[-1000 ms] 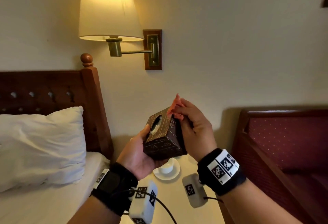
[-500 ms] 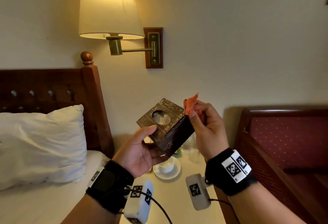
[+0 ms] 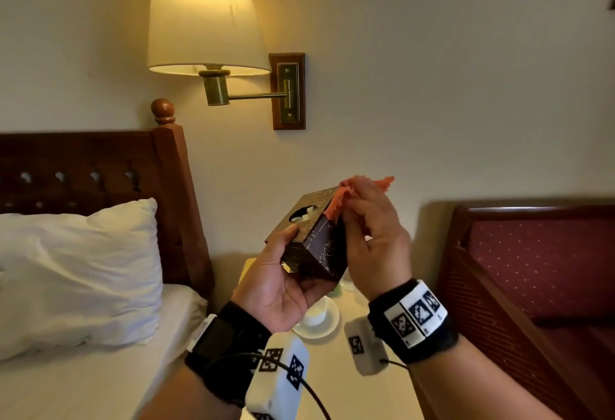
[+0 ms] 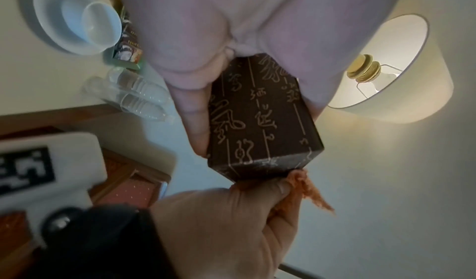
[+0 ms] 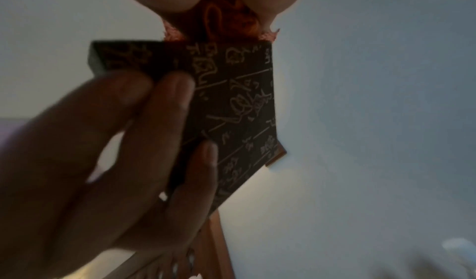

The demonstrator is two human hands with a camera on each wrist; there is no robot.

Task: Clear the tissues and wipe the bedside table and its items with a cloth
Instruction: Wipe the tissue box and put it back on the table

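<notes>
Orange cloth (image 3: 336, 201) in right-hand grip (image 3: 374, 230) presses the left-held tissue box (image 3: 314, 240).

Hands (image 3: 332, 263) hide most of the bedside table (image 3: 336, 383)

Black wristbands (image 3: 229, 343) carry white camera blocks (image 3: 278, 376) with black square markers and a thin black cable (image 3: 312, 396).

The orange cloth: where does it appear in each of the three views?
Head: the orange cloth sits centre, pressed on the dark patterned tissue box, upper right edge.
Left wrist: lower centre-right, under the box's corner.
Right wrist: top centre, above the box.
Shared landmark: the box's pale line markings.
</notes>
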